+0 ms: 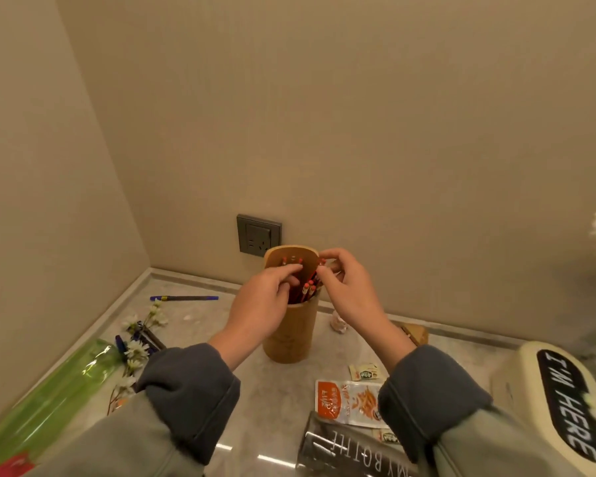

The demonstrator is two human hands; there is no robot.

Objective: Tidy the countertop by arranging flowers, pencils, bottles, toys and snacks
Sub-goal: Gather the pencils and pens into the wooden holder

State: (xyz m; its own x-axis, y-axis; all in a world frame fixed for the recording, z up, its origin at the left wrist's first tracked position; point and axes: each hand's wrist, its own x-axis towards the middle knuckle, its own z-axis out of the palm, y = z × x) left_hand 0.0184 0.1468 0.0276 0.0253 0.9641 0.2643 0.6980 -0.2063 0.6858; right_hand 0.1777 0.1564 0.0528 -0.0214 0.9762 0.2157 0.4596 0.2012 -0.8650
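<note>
Pencils [308,290]: red bunch, eraser ends up, standing in the tan tubular holder [289,333] mid-table [276,401], just in front of the wall socket [258,235]. The holder's back wall rises higher than its front. Head view: left hand [264,306] reaches over the front rim with fingers [295,268] curled onto the pencil tops; whether it grips or only touches, cannot tell. Right hand [351,292] is at the right rim, thumb and forefinger pinching a single pencil [322,260], of which only the red tip shows. Small pale figurine [338,323] is half hidden behind the right wrist, and so is the wooden block [415,333]. Green translucent wrap [49,397] is cut off at lower left, with white flowers [136,349] beside it. Snack packet [350,402] lies front right, and a dark bag [341,456] touches its near edge.
</note>
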